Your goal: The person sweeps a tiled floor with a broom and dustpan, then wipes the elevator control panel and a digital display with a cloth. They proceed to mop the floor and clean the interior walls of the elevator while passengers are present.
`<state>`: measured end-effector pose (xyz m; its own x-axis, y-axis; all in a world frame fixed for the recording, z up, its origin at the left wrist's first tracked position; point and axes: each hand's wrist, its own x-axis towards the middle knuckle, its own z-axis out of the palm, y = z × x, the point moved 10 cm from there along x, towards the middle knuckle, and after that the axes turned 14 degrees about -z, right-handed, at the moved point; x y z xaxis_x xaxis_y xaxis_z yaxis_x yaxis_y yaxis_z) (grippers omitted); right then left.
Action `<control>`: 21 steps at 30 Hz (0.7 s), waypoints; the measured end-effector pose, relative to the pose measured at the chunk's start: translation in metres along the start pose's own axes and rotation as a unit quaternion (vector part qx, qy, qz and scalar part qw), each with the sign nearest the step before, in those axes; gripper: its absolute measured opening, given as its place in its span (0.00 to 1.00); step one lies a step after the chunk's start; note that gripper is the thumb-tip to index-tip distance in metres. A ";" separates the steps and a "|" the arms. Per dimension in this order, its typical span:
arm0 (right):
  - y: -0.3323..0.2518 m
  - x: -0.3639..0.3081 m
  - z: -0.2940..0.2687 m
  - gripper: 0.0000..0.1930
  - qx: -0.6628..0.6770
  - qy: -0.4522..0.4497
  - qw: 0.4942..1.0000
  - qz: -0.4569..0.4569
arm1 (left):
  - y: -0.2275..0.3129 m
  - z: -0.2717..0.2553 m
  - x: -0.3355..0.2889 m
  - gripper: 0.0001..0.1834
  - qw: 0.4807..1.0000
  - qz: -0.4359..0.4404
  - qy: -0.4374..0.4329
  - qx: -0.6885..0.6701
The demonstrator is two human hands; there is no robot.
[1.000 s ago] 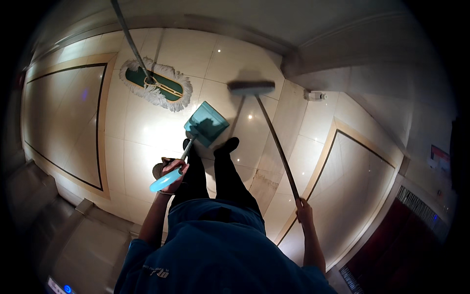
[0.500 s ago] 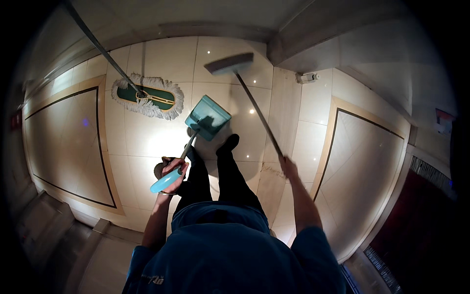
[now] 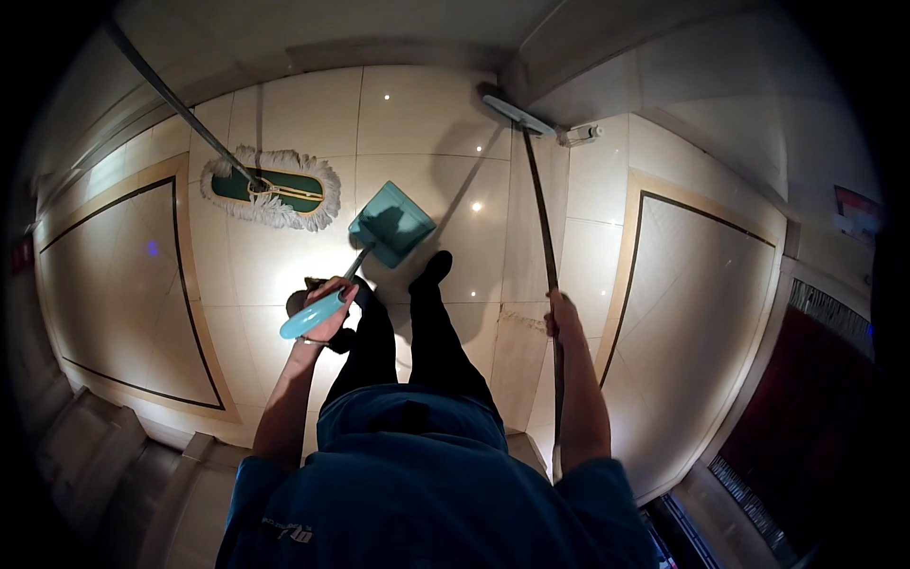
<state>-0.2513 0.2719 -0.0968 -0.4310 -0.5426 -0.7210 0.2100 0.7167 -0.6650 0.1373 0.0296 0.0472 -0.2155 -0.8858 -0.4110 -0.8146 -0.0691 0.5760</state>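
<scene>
My left hand (image 3: pixel 327 313) is closed around the long handle of a teal dustpan (image 3: pixel 396 213), with the handle's light-blue end sticking out below the fingers. The pan sits near the floor ahead of my feet, and a dark shadow falls across it. My right hand (image 3: pixel 563 317) grips the dark pole of a broom (image 3: pixel 519 114). Its head is at the far right, by the corner where the wall base meets the floor. The bristles are mostly hidden under the grey head.
A dust mop (image 3: pixel 308 199) with a white fringe and green top lies flat at the left, its pole rising to the upper left. A small white fixture (image 3: pixel 583 136) is near the broom head. A dark red fringed mat (image 3: pixel 787 417) lies at the right.
The broom head has swung right, from the middle of the far floor to the corner by the wall. Its pole now stands more upright in view. The left hand still holds the dustpan.
</scene>
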 end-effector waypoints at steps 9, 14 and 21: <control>0.103 -0.091 0.069 0.21 -0.062 -0.065 0.987 0.132 | 0.020 0.036 0.028 0.07 0.986 0.109 0.033 0.122; 0.071 -0.195 0.084 0.26 -0.055 -0.234 0.964 0.109 | 0.017 0.051 0.030 0.07 0.958 0.214 0.078 0.172; -0.010 -0.242 0.063 0.23 0.035 -0.248 0.945 0.212 | 0.040 0.060 0.016 0.07 0.785 0.281 0.192 0.518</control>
<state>-0.0941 0.3686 0.0723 0.1655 -0.3650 -0.9162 0.3363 0.8942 -0.2955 0.0692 0.0405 0.0215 -0.6814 -0.7294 0.0605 -0.6926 0.6159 -0.3754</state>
